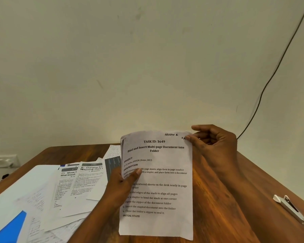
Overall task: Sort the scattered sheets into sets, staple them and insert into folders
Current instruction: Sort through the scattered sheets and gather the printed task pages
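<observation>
I hold a small stack of printed sheets [158, 186] upright above the wooden table [218, 199]; its top page reads "TASK ID: 3649". My left hand [123, 186] grips the stack's left edge, thumb on the front of the page. My right hand [212, 142] pinches the top right corner between thumb and fingers. More printed sheets [77, 186] lie scattered and overlapping on the table to the left. A silver stapler [290, 208] lies on the table at the right.
A blue folder [9, 228] pokes out under white sheets at the bottom left. A wall socket [2, 161] sits at the left behind the table. A dark cable [279, 67] runs down the wall at the right.
</observation>
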`<action>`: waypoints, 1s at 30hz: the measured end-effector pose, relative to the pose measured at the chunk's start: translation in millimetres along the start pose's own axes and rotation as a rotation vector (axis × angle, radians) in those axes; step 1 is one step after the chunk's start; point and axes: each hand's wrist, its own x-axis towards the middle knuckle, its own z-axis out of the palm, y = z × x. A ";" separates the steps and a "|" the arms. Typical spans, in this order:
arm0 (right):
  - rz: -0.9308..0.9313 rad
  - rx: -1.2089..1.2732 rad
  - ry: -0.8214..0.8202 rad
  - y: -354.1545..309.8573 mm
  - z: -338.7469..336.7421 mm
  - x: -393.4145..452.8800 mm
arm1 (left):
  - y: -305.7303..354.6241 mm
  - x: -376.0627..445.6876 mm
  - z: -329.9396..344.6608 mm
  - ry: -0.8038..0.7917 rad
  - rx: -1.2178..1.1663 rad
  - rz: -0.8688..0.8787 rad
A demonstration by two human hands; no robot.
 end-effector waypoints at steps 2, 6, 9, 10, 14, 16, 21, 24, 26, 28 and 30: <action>0.040 0.014 -0.025 0.9 -0.8 3.9 | 0.1 0.0 0.2 -0.003 -0.001 0.010; 0.111 0.120 -0.044 2.1 -1.6 7.6 | 0.2 -0.7 0.1 -0.006 -0.002 0.018; 0.121 0.170 -0.055 2.1 -0.8 8.3 | 0.6 -0.9 -0.1 -0.009 -0.001 0.027; 0.125 0.177 -0.060 2.4 -0.7 8.3 | 0.8 -0.8 0.1 -0.010 -0.002 0.031; 0.192 0.254 -0.069 5.8 -0.1 9.6 | 2.5 -0.8 1.8 -0.012 0.001 0.031; 0.241 0.293 -0.072 8.3 0.3 10.8 | 3.2 -1.1 2.9 -0.011 -0.002 0.025; 0.281 0.321 -0.065 8.9 0.6 13.2 | 2.4 -0.6 3.0 -0.007 -0.005 0.014; 0.251 0.313 -0.073 3.7 1.9 12.2 | 0.6 1.2 2.2 -0.010 -0.004 0.012; 0.234 0.268 -0.080 2.0 2.9 11.8 | 0.8 1.8 2.6 -0.015 -0.004 0.013; 0.207 0.205 -0.087 2.9 3.3 12.3 | 1.3 1.9 3.1 -0.024 -0.011 0.022; 0.204 0.205 -0.092 4.8 3.9 12.9 | 0.9 2.1 2.7 -0.031 -0.018 0.024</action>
